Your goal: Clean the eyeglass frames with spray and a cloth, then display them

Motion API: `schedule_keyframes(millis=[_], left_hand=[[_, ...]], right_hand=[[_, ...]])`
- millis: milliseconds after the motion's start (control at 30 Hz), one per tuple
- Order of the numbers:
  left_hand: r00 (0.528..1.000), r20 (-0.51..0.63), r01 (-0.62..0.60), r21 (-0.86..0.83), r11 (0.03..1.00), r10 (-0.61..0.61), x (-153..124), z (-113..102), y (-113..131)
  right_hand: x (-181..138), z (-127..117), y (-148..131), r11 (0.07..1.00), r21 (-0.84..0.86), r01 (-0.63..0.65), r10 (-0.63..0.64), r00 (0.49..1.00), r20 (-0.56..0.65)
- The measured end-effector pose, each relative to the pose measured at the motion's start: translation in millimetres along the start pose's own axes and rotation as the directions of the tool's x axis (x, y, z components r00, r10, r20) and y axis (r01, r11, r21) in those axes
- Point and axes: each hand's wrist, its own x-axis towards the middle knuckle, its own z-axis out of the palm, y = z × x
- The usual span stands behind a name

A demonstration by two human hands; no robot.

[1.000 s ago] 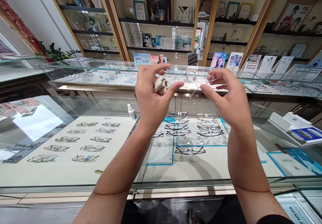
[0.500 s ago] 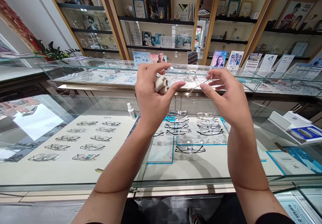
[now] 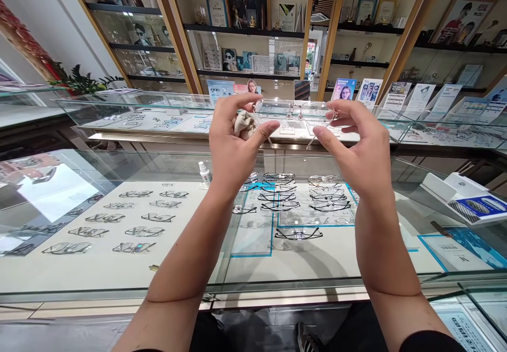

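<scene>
A pair of thin-rimmed eyeglasses (image 3: 295,111) is raised above the counter, held between my two hands. My left hand (image 3: 232,143) grips its left end with bent fingers, and also keeps a crumpled pale cloth (image 3: 244,125) tucked in the palm. At the opposite end, my right hand (image 3: 363,149) pinches the frame near the hinge. Both thin temples slope down toward me. Beneath my hands, rows of eyeglasses (image 3: 279,204) lie inside the glass display counter (image 3: 190,273), with one dark-framed pair (image 3: 299,233) lying nearer to me.
More frames (image 3: 105,218) lie in rows on the left. A small white spray bottle (image 3: 205,172) stands behind them. On the right sits a white and blue box (image 3: 467,199). Another glass showcase (image 3: 178,114) runs across behind, with brochure stands (image 3: 420,98) on it.
My left hand has shifted slightly left, its grip now at the left end of the eyeglasses. The eyeglasses have turned, and both temples show more evenly. My right hand has barely moved.
</scene>
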Motion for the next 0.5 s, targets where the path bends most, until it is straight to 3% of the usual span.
schedule_keyframes(millis=[267, 500], left_hand=[[1.000, -0.026, -0.008, 0.024, 1.000, 0.009, -3.0, 5.9, 0.6], [0.996, -0.091, -0.009, 0.007, 1.000, 0.010, -6.2, 11.4, -2.8]], right_hand=[[0.1, 1.0, -4.0, 1.000, 0.011, 0.006, -0.006, 0.998, -0.056], [-0.6, 0.8, -4.3, 1.000, -0.013, 0.002, -0.003, 1.000, -0.021]])
